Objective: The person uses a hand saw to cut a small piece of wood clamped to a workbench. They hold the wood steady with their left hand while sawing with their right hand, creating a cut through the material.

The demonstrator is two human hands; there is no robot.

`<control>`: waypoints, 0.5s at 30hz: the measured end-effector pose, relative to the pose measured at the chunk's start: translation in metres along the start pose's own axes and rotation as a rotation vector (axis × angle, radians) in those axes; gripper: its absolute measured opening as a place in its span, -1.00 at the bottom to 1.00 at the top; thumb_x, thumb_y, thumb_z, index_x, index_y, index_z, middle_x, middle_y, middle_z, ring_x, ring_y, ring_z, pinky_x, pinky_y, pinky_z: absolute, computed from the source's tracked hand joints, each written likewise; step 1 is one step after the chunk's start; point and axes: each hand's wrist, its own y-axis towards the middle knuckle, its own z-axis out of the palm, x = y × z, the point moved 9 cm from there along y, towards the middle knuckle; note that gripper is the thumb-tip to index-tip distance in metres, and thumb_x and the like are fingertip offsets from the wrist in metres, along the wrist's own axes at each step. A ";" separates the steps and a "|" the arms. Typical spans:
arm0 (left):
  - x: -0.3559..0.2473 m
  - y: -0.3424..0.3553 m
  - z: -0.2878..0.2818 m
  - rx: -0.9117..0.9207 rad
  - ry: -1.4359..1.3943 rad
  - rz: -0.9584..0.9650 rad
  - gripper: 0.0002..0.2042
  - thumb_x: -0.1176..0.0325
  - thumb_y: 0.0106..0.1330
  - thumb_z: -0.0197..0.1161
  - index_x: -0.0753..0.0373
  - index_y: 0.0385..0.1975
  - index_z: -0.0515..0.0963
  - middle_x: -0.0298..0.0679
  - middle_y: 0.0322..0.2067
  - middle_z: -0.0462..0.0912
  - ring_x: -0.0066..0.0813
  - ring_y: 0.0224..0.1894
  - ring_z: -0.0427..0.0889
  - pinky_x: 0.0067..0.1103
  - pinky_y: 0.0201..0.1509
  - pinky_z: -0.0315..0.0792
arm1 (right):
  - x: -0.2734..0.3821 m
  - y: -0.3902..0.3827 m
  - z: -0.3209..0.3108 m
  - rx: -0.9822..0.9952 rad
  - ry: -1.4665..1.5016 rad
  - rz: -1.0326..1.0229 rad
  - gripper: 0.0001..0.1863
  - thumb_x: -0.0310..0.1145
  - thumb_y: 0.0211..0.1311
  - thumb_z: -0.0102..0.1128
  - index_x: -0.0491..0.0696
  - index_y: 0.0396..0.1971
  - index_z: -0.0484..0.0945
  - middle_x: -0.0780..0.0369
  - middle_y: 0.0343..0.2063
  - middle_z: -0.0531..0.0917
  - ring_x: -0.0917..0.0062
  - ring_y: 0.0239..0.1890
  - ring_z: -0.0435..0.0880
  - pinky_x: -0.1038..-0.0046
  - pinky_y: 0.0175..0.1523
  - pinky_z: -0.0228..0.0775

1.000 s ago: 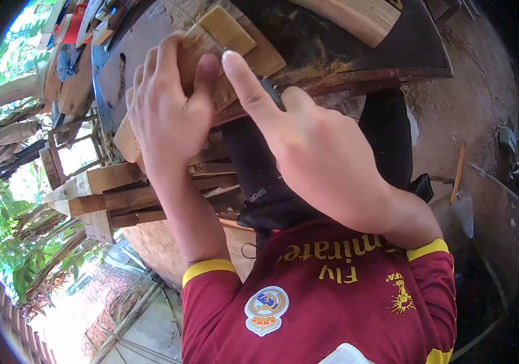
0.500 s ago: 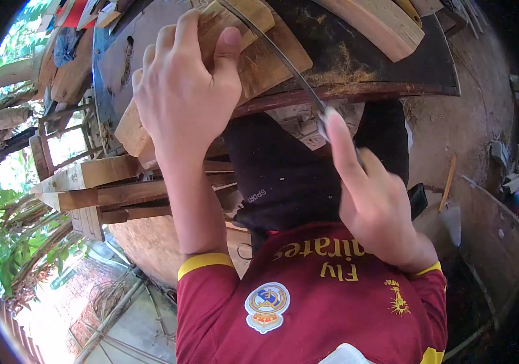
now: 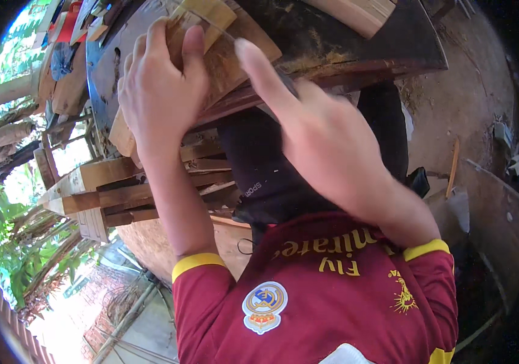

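My left hand (image 3: 159,91) is wrapped over a pale wooden block (image 3: 223,18), pressing it onto a wider brown board (image 3: 247,54) at the near edge of the dark worktable (image 3: 362,42). Just right of it, my right hand (image 3: 326,145) grips the dark handle (image 3: 288,82) of a tool with a thin, straight blade (image 3: 211,23), apparently a saw. Its index finger stretches along the tool, and the blade crosses the block beside my left thumb. Motion blurs the blade and right hand, so exact contact with the cut is hard to tell.
A long timber piece (image 3: 353,15) lies at the table's back right. Stacked wood offcuts (image 3: 99,197) sit at the left, below the tabletop, and more planks (image 3: 62,91) stand beyond. My legs (image 3: 253,158) are under the table edge. A thin stick (image 3: 452,167) is at the right.
My right hand and the blade drew back toward my body half a second ago and have since moved forward, up-left. My left hand stays on the block, shifted slightly left.
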 end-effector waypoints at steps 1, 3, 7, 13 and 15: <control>-0.001 0.003 0.001 0.000 -0.006 0.001 -0.46 -0.10 0.43 0.06 0.26 0.13 0.51 -0.03 -0.03 0.64 0.08 0.03 0.60 -0.16 0.11 0.43 | -0.003 -0.021 -0.004 0.054 -0.003 0.028 -0.17 -0.60 0.10 0.14 0.05 0.46 0.22 0.07 -0.51 0.60 0.23 -0.59 0.64 0.24 -0.49 0.52; 0.001 0.003 0.001 -0.003 -0.001 -0.011 -0.43 -0.12 0.44 0.06 0.25 0.18 0.49 0.06 0.04 0.62 0.13 0.13 0.55 -0.20 0.20 0.40 | -0.012 -0.057 -0.011 0.091 0.022 0.034 -0.12 -0.62 0.08 0.14 0.09 0.49 0.19 0.08 -0.50 0.59 0.22 -0.61 0.61 0.24 -0.48 0.52; 0.000 0.002 -0.001 -0.027 -0.004 0.041 -0.44 -0.11 0.46 0.05 0.24 0.21 0.49 0.10 0.10 0.59 0.14 0.17 0.53 -0.21 0.25 0.38 | -0.023 -0.076 -0.002 -0.016 0.081 -0.038 -0.14 -0.51 0.15 0.12 0.11 0.51 0.13 0.11 -0.53 0.59 0.23 -0.69 0.60 0.29 -0.55 0.54; -0.003 0.002 -0.001 -0.051 -0.016 0.092 -0.45 -0.10 0.43 0.07 0.26 0.14 0.49 -0.03 -0.01 0.63 0.06 0.04 0.60 -0.17 0.10 0.43 | -0.003 0.012 0.008 -0.080 0.030 -0.039 -0.21 -0.46 0.16 0.13 0.04 0.46 0.20 0.06 -0.52 0.62 0.19 -0.63 0.67 0.23 -0.55 0.57; -0.002 0.003 0.002 -0.024 -0.026 0.089 -0.46 -0.10 0.43 0.07 0.25 0.15 0.48 -0.03 0.00 0.63 0.05 0.05 0.60 -0.16 0.10 0.43 | 0.006 0.030 0.005 -0.130 -0.004 -0.053 -0.24 -0.45 0.17 0.13 0.02 0.45 0.23 0.06 -0.53 0.62 0.20 -0.61 0.69 0.23 -0.54 0.57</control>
